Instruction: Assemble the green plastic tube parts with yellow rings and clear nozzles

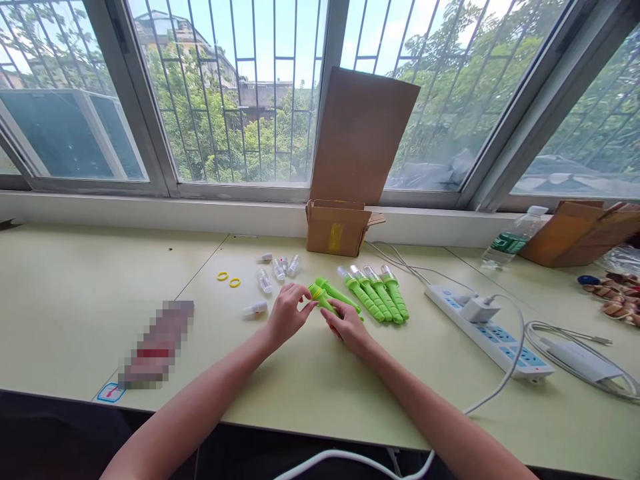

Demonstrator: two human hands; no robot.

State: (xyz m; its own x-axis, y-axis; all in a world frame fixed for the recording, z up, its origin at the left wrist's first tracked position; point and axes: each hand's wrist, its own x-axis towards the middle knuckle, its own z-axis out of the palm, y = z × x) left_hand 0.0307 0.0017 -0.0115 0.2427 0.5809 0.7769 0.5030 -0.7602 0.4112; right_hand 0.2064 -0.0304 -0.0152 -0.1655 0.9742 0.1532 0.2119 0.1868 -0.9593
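My right hand (346,325) is closed round the lower part of a green plastic tube (321,297) just above the table. My left hand (286,311) pinches at the tube's upper end with thumb and fingers. A second green tube (338,294) lies just behind it. To the right, several finished green tubes with clear caps (376,293) lie side by side in a row. Left of my hands lie several small clear caps (278,268), two yellow rings (229,279) and a white-tipped piece (255,308).
A small open cardboard box (336,227) stands at the window sill with a cardboard sheet (364,133) leaning behind it. A power strip (487,330) with a charger and cables lies right. A water bottle (513,238) and another box (580,231) are far right. A blurred flat object (159,343) lies left.
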